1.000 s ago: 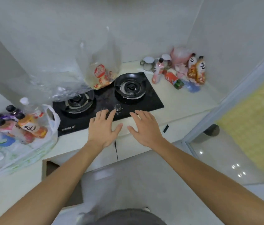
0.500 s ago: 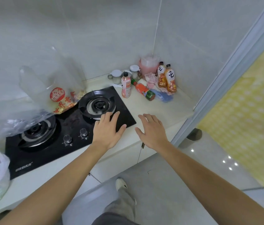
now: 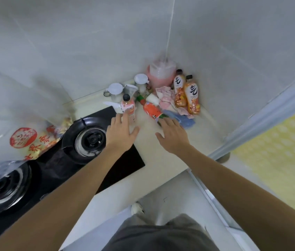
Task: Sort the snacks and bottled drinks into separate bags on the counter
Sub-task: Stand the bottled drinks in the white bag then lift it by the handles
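**Both hands reaching over the bench toward the corner bottles**

The left hand (image 3: 120, 132) is hovering palm down with fingers (image 3: 118, 118) straight and loosely spread; the upright pink bottle (image 3: 129, 107) is standing at its 12 o'clock, right at the fingertips, though contact cannot be told. The right hand (image 3: 173, 134) is lying flat, its fingers spread, with the lying red bottle (image 3: 152, 109) at its 11 o'clock, its green end meeting the fingertips. Two orange bottles (image 3: 186, 94) are standing upright at 1 o'clock in the corner. A clear snack bag (image 3: 30, 140) is sitting at 9 o'clock on the gas hob (image 3: 125, 163).
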Demonstrator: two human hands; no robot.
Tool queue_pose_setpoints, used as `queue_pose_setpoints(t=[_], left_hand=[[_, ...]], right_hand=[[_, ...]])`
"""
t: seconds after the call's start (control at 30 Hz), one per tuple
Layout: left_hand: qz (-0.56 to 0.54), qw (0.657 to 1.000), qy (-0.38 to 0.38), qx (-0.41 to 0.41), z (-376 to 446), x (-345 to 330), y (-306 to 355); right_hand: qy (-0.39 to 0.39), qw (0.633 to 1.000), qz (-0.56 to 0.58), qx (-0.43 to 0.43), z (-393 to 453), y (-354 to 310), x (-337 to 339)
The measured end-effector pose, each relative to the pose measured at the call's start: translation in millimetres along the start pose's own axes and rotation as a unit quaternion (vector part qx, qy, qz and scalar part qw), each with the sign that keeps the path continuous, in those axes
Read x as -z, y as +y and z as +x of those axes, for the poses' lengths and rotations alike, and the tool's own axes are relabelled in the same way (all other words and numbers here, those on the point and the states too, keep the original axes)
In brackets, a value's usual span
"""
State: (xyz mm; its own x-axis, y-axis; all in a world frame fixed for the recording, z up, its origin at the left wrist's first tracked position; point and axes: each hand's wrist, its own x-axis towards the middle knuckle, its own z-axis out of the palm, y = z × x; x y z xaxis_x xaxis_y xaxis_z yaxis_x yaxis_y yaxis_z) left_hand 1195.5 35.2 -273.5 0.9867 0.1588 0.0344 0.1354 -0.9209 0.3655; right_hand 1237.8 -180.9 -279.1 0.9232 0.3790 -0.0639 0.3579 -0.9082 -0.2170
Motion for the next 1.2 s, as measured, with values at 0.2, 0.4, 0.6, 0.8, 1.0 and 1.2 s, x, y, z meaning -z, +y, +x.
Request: queue_pose_setpoints(t=[0.2,0.4,0.6,0.8,1.0,1.2], left_hand=[[-0.057,0.994,0.004,0.096,66.6,-18.1,1.9],[-0.167,0.964,0.003,0.208,110.0,-38.4,-1.3],[-0.194,0.949,0.027,0.249,122.7,-64.5,-4.0],[-0.182,0.947,0.062,0.256,117.4,-71.8,5.6],[-0.176,0.951,0.042,0.250,84.4,-70.6,26.4],[-0.178,0.942,0.056,0.278,33.4,-66.5,43.2]], right_hand=[[-0.033,0.999,-0.006,0.042,84.5,26.3,-27.9],[-0.047,0.997,0.001,0.065,143.4,48.8,-55.6],[-0.069,0.996,-0.020,0.062,178.6,49.7,-90.4],[-0.080,0.996,0.018,0.043,179.4,49.1,-91.0],[-0.223,0.967,0.118,0.041,158.5,63.3,-75.7],[-0.205,0.970,0.101,0.083,133.1,55.8,-60.6]])
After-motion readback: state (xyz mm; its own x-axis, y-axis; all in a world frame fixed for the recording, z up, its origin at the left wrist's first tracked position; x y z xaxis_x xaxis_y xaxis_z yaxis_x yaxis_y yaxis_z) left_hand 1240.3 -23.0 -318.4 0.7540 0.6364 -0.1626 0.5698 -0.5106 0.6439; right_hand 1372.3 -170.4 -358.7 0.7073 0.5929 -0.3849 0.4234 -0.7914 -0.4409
